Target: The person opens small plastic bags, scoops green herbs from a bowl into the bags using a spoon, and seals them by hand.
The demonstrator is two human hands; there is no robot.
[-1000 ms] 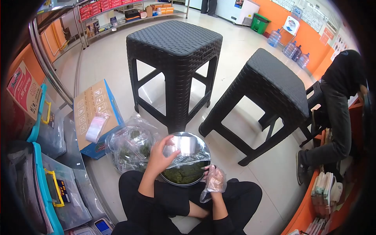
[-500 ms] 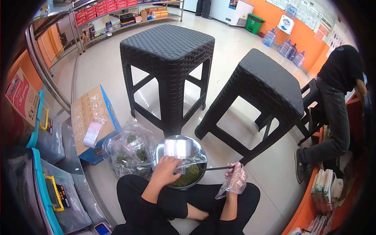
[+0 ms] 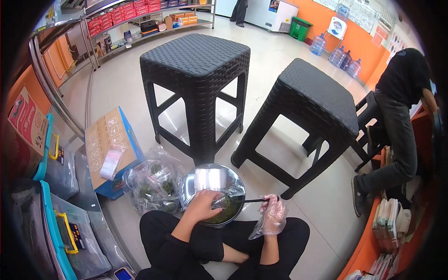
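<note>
A round shiny metal bowl [image 3: 190, 178] stands on the floor in front of my crossed legs, with finely broken green material [image 3: 227, 212] in its near part. My left hand [image 3: 205, 206] is over the bowl, its fingers closed on a small clear plastic bag [image 3: 218, 201], partly hidden by the fingers. My right hand [image 3: 272, 215], in a loose clear plastic glove, grips the end of a thin black handle [image 3: 255, 200]. The handle reaches left over the bowl's rim; its far end is hard to make out behind the plastic.
Left of the bowl lies a large clear bag [image 3: 156, 182] of green clumps. A cardboard box [image 3: 105, 137] carries a stack of small plastic bags [image 3: 112, 163]. Two black stools [image 3: 196, 53] [image 3: 317, 93] stand ahead. Lidded plastic bins [image 3: 79, 238] line the left; a person [image 3: 396, 116] bends at the right.
My right hand has shifted slightly left with the black handle. My left hand has moved a little within the bowl area, still with the small bag. The view has tilted slightly.
</note>
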